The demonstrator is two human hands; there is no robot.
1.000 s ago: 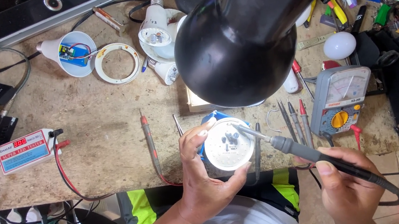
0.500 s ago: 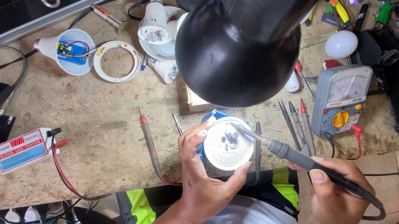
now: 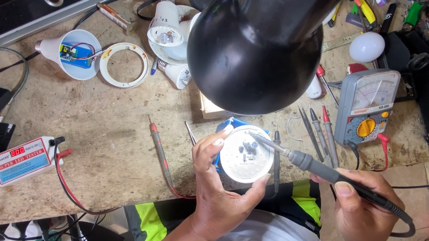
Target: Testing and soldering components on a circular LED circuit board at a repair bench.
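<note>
My left hand (image 3: 218,192) grips a round white lamp base with a circuit board (image 3: 245,154) at the front edge of the workbench, its small parts facing up. My right hand (image 3: 364,206) holds a soldering iron (image 3: 320,168) by its dark handle. The iron's metal tip rests on the parts near the middle of the board. A blue piece shows just behind the board.
A big black desk lamp shade (image 3: 259,42) hangs over the bench (image 3: 88,126). An analog multimeter (image 3: 367,106) and several probes and tweezers (image 3: 318,131) lie to the right. A small tester with a red display (image 3: 23,159), opened bulbs (image 3: 76,53) and a white ring (image 3: 124,65) lie left and behind.
My right hand has shifted slightly along the bench edge with the iron. The tip stays on the board, and my left hand still grips the lamp base.
</note>
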